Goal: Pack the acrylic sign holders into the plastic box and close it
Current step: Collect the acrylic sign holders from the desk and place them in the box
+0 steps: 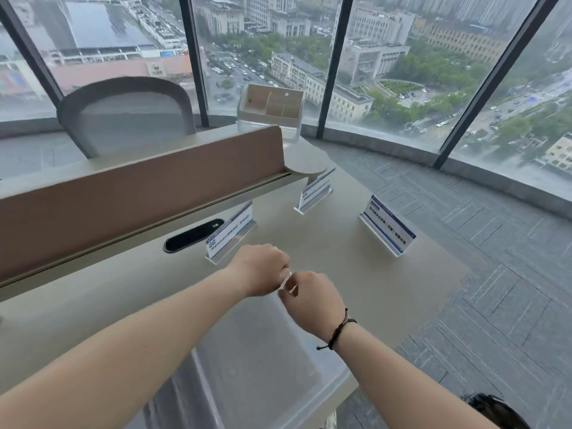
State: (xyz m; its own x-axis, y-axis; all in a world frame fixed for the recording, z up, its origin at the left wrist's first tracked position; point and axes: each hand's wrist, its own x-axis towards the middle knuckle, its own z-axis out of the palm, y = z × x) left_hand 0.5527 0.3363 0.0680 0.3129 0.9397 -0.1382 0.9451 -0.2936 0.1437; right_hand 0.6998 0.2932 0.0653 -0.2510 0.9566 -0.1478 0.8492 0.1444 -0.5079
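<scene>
Both hands, left hand and right hand, curled on a small clear latch, mostly hidden, at the plastic box rim. Three sign holders stood on the desk, print unreadable.

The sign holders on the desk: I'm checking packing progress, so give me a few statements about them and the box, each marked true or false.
1. Three sign holders stand on the desk: one near the cable slot, one by the divider's end, one near the right edge. True.
2. One sign holder already lies inside the plastic box. False: none can be seen in it; all three are on the desk.
3. The left hand and right hand meet at the box's far edge. True.
4. The right hand holds a sign holder. False: it pinches a small clear part at the box's edge.
5. The right wrist wears a dark cord bracelet. True.
</scene>
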